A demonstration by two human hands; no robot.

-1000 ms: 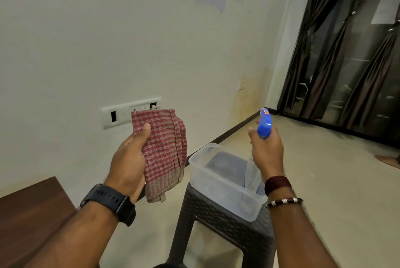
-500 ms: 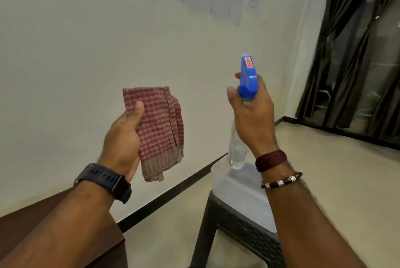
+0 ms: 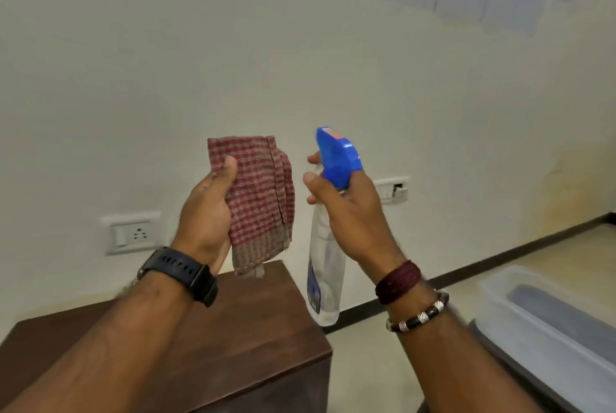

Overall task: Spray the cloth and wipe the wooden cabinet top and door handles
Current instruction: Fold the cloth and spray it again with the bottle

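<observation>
Mid-frame, our left hand pinches the folded red checked cloth; our right hand grips the blue-topped clear spray bottle above the dark wooden cabinet top.

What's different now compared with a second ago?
The right hand has lifted the spray bottle up out of the clear plastic tub and brought it close beside the checked cloth, nozzle toward it. The view has swung, so the wooden cabinet top now lies below the hands. The left hand keeps the same hold on the cloth.
</observation>
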